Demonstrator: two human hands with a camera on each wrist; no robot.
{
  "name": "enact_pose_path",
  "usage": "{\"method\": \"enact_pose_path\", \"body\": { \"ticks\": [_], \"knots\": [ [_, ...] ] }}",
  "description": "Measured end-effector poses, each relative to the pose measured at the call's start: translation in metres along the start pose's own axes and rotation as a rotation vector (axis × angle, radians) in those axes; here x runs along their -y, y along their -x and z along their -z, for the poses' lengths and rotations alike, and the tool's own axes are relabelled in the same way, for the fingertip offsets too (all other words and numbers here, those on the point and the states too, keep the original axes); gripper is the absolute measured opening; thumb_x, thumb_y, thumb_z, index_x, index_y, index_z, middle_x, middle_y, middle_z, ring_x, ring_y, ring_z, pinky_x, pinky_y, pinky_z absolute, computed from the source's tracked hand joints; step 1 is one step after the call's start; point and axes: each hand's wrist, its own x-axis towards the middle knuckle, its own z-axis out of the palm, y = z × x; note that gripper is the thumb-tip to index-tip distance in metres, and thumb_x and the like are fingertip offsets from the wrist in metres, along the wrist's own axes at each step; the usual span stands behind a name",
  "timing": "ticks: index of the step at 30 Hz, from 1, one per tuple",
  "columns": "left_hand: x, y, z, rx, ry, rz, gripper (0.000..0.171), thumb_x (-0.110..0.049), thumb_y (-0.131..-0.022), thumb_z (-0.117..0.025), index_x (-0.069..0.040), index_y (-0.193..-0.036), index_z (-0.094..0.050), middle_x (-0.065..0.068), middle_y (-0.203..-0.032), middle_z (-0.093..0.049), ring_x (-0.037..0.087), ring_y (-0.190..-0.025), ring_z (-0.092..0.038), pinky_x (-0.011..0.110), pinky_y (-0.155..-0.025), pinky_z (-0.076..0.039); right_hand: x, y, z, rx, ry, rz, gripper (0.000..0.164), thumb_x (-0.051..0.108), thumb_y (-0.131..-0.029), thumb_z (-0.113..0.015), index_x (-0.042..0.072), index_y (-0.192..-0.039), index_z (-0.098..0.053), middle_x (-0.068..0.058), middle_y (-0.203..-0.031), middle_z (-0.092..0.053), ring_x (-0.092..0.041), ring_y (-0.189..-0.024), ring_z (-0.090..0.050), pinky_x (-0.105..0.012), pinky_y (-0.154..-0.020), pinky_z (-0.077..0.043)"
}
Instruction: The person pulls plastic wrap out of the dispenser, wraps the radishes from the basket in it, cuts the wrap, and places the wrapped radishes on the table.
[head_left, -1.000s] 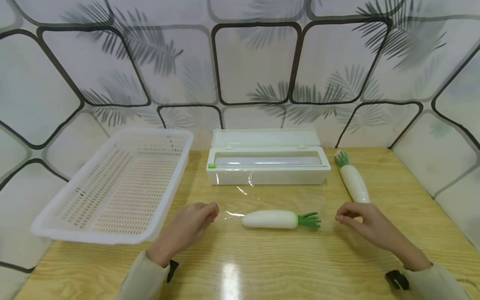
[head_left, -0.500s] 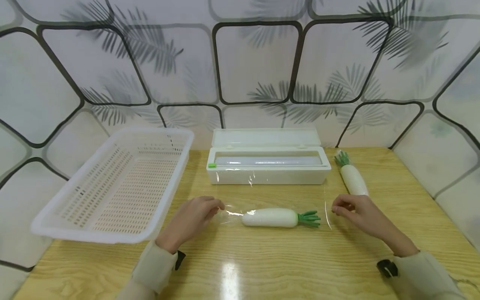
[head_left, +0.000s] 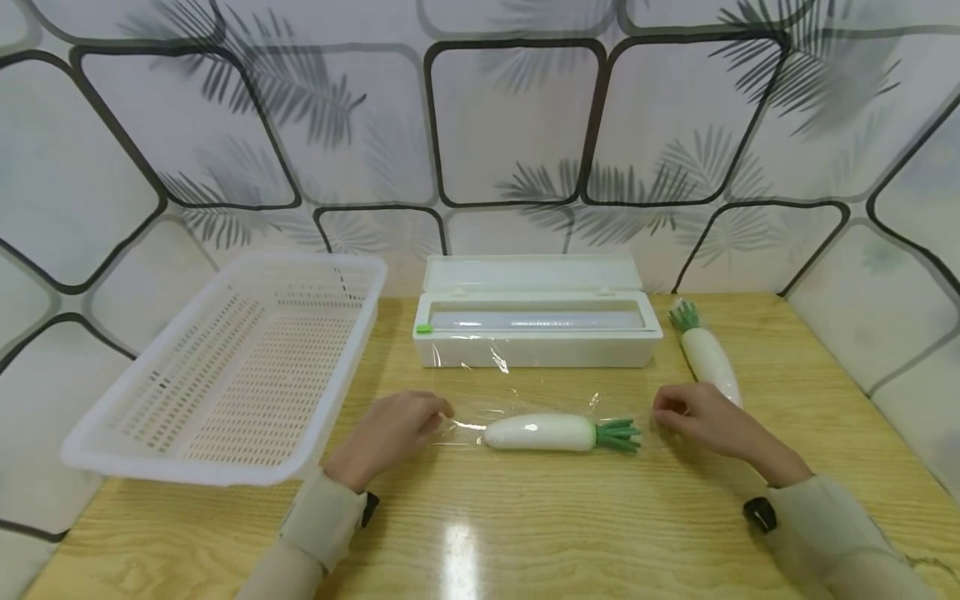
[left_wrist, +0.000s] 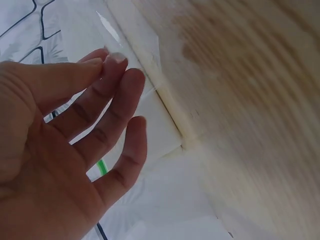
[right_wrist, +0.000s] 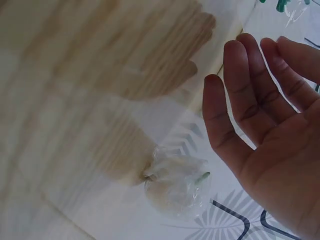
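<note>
A white radish (head_left: 540, 433) with green stalks lies crosswise on the table, its stalks to the right. Clear cling film (head_left: 468, 426) stretches from the dispenser box (head_left: 540, 352) towards me, around or over the radish; its edges are hard to see. At the radish's left end, my left hand (head_left: 390, 433) pinches a film corner between thumb and index finger; the left wrist view shows this film (left_wrist: 146, 37) by the fingertips. My right hand (head_left: 712, 421), beyond the stalks, has thumb and index finger together at the film's right edge. The other fingers are loosely curved.
The box's lid (head_left: 532, 272) stands up behind the film roll (head_left: 536, 320), with a green slider (head_left: 424, 329) at its left. A white perforated basket (head_left: 341, 367) stands left. Behind my right hand lies another radish (head_left: 708, 358), wrapped in film.
Both hands have moved inward and slightly away from me, towards the radish's ends. The film between them has shifted, with new glints and folds near the radish. The box and basket stay put.
</note>
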Motion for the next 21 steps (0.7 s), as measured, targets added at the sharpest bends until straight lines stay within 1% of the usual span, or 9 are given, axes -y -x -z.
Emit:
{"method": "enact_pose_path", "body": {
  "ticks": [2,6,9,10,13,15,16,19,21],
  "knots": [
    [0.0003,0.0,-0.0003,0.053,0.029,0.015,0.017,0.004,-0.091,-0.068,-0.006,-0.101,-0.077,0.005,-0.1,-0.075,0.017,-0.082,-0.069,0.031,-0.073,-0.057,-0.0005,-0.0014,-0.0006,0.036,0.02,-0.009,0.02,-0.003,-0.093,-0.068,0.012,-0.08,-0.066,0.013,-0.074,-0.06,0.002,-0.066,-0.049,-0.025,-0.055,-0.046],
    [0.0002,0.0003,-0.0001,0.155,0.1,0.04,0.021,0.007,-0.092,-0.064,-0.005,-0.103,-0.077,0.007,-0.103,-0.075,0.022,-0.094,-0.07,0.035,-0.081,-0.058,0.0005,-0.0048,-0.0029,0.111,0.075,-0.044,0.019,0.001,-0.093,-0.07,0.014,-0.079,-0.066,0.014,-0.072,-0.058,0.002,-0.065,-0.046,-0.024,-0.056,-0.044],
    [0.0001,0.0008,-0.0002,0.196,0.138,0.031,0.031,0.013,-0.089,-0.055,-0.003,-0.104,-0.077,0.008,-0.104,-0.075,0.014,-0.078,-0.063,0.028,-0.069,-0.053,0.0024,-0.0077,-0.0049,0.156,0.102,-0.071,0.017,0.003,-0.093,-0.07,0.014,-0.08,-0.067,0.014,-0.072,-0.057,0.002,-0.064,-0.044,-0.024,-0.056,-0.043],
    [-0.0001,0.0009,-0.0001,0.202,0.14,0.024,0.033,0.014,-0.088,-0.053,-0.002,-0.104,-0.077,0.008,-0.104,-0.075,0.013,-0.077,-0.062,0.028,-0.067,-0.052,0.003,-0.0083,-0.0056,0.166,0.109,-0.074,0.017,0.004,-0.093,-0.07,0.014,-0.08,-0.067,0.015,-0.072,-0.057,0.002,-0.064,-0.044,-0.024,-0.056,-0.042],
    [-0.0006,0.0013,0.0,0.204,0.135,-0.001,0.038,0.015,-0.083,-0.049,-0.002,-0.103,-0.077,0.007,-0.101,-0.076,0.011,-0.074,-0.058,0.026,-0.062,-0.046,0.0046,-0.009,-0.0079,0.172,0.12,-0.066,0.016,0.004,-0.092,-0.071,0.014,-0.08,-0.067,0.014,-0.072,-0.058,0.002,-0.064,-0.045,-0.024,-0.055,-0.043],
    [-0.0007,0.0016,0.0005,0.198,0.12,-0.012,0.037,0.014,-0.082,-0.051,-0.003,-0.102,-0.077,0.006,-0.1,-0.076,0.015,-0.079,-0.064,0.027,-0.065,-0.05,0.0053,-0.009,-0.0086,0.168,0.12,-0.059,0.016,0.003,-0.092,-0.072,0.014,-0.08,-0.067,0.014,-0.072,-0.058,0.002,-0.064,-0.045,-0.024,-0.055,-0.043],
    [-0.0006,0.002,0.001,0.192,0.107,-0.019,0.033,0.013,-0.084,-0.053,-0.004,-0.1,-0.077,0.005,-0.1,-0.076,0.018,-0.085,-0.067,0.029,-0.07,-0.053,0.005,-0.0086,-0.0083,0.167,0.117,-0.057,0.016,0.003,-0.091,-0.072,0.013,-0.08,-0.067,0.014,-0.073,-0.058,0.002,-0.064,-0.045,-0.024,-0.055,-0.043],
    [0.0006,0.0039,0.0027,0.159,0.068,-0.033,0.023,0.007,-0.088,-0.059,-0.006,-0.096,-0.077,0.002,-0.094,-0.074,0.017,-0.083,-0.067,0.033,-0.072,-0.056,0.0047,-0.007,-0.0053,0.16,0.101,-0.071,0.015,0.004,-0.092,-0.071,0.013,-0.081,-0.07,0.014,-0.075,-0.061,0.001,-0.066,-0.048,-0.025,-0.057,-0.045],
    [0.0007,0.0057,0.0053,0.117,0.032,-0.043,0.015,0.002,-0.091,-0.065,-0.007,-0.094,-0.076,0.001,-0.091,-0.072,0.018,-0.084,-0.068,0.034,-0.075,-0.057,0.0037,-0.0051,-0.0017,0.146,0.105,-0.081,0.014,0.003,-0.093,-0.07,0.011,-0.083,-0.072,0.012,-0.076,-0.063,0.0,-0.066,-0.05,-0.026,-0.058,-0.046]
  ]
}}
